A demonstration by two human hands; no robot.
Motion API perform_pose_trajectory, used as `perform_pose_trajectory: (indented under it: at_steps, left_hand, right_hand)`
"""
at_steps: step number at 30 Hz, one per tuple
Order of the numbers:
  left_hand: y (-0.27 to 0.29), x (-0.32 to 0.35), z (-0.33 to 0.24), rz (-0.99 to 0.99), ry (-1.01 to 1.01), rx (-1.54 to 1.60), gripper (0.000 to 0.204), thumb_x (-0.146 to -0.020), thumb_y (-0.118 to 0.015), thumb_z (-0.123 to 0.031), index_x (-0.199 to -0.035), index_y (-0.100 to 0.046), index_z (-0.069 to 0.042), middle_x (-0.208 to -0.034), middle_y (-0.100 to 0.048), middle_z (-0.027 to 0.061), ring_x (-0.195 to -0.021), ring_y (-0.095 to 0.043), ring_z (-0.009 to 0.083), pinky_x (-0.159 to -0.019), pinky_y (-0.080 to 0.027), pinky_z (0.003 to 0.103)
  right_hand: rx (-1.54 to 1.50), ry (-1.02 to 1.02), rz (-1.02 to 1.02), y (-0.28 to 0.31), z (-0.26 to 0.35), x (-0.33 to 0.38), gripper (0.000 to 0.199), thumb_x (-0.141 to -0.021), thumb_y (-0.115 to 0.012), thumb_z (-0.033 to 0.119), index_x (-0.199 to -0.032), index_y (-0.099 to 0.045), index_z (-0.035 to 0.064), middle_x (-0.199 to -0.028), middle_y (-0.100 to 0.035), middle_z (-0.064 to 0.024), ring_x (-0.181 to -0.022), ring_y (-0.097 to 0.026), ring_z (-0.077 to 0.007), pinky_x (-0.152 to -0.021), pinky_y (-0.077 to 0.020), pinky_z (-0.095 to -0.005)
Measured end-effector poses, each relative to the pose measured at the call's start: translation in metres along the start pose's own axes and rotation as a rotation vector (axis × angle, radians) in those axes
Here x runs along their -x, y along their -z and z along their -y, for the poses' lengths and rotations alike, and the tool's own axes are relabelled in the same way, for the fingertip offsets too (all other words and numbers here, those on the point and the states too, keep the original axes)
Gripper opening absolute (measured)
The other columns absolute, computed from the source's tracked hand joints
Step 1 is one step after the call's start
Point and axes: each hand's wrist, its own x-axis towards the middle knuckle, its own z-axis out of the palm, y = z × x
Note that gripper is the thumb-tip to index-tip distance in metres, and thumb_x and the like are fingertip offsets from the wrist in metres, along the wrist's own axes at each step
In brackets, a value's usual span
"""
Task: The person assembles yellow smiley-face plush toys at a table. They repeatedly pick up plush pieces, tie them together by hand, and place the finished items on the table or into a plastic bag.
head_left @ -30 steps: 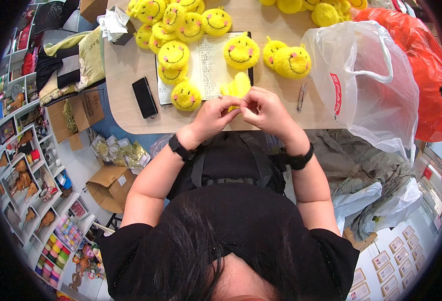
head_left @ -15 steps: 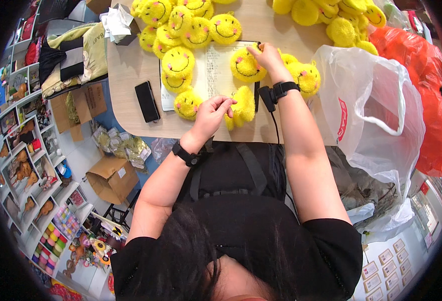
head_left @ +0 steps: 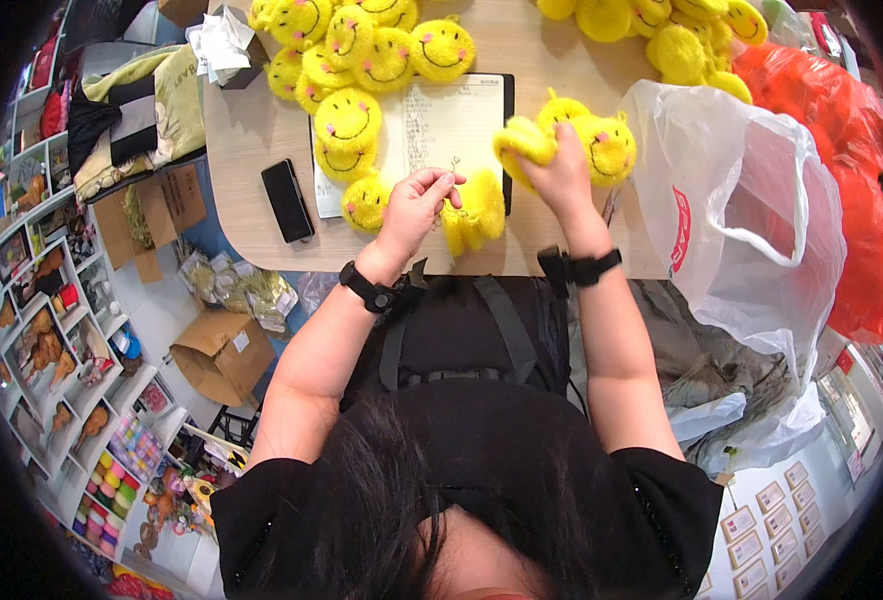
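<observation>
My right hand grips a fuzzy yellow smiley plush, tilted at the right edge of an open notebook. Two more smiley plushes, one of them in front, lie just beyond that hand. The fingers of my left hand are pinched together over the notebook's lower part; a small thin dark loop shows above the fingertips, too fine to name. Beside those fingers sits another yellow plush, its face turned from view. A smiley plush lies left of my left hand, partly covered by it.
Smiley plushes pile up at the notebook's far left, and another heap lies far right. A black phone rests on the table. White and red plastic bags stand at the right. A tissue box stands far left.
My right hand has carried the smiley plush right and nearer, off the notebook's right page, turning its face from view. My left hand stays almost in place, still pinched.
</observation>
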Motion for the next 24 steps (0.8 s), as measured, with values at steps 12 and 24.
perform_pose_trajectory:
  at_steps: [12, 24]
  left_hand:
    - [-0.036, -0.027, 0.072, 0.212, -0.053, -0.561, 0.022, -0.097, -0.058, -0.019, -0.097, -0.07, -0.001, -0.088, -0.069, 0.0017, -0.081, -0.058, 0.0086, -0.076, -0.047, 0.024]
    - [-0.04, -0.026, 0.081, 0.164, -0.069, -0.579, 0.02, -0.097, -0.058, -0.017, -0.096, -0.07, -0.001, -0.087, -0.069, 0.0012, -0.08, -0.058, 0.0068, -0.075, -0.046, 0.023]
  right_hand:
    - [-0.437, -0.233, -0.126, -0.053, -0.05, 0.129, 0.047, -0.086, -0.075, 0.024, -0.117, -0.048, -0.0004, -0.109, -0.056, -0.0157, -0.103, -0.055, -0.0266, -0.091, -0.0443, -0.0358]
    - [-0.861, -0.324, -0.111, -0.043, -0.063, 0.138, 0.019, -0.094, -0.055, 0.001, -0.113, -0.057, 0.0005, -0.105, -0.065, -0.0068, -0.092, -0.063, -0.013, -0.084, -0.0499, -0.0261]
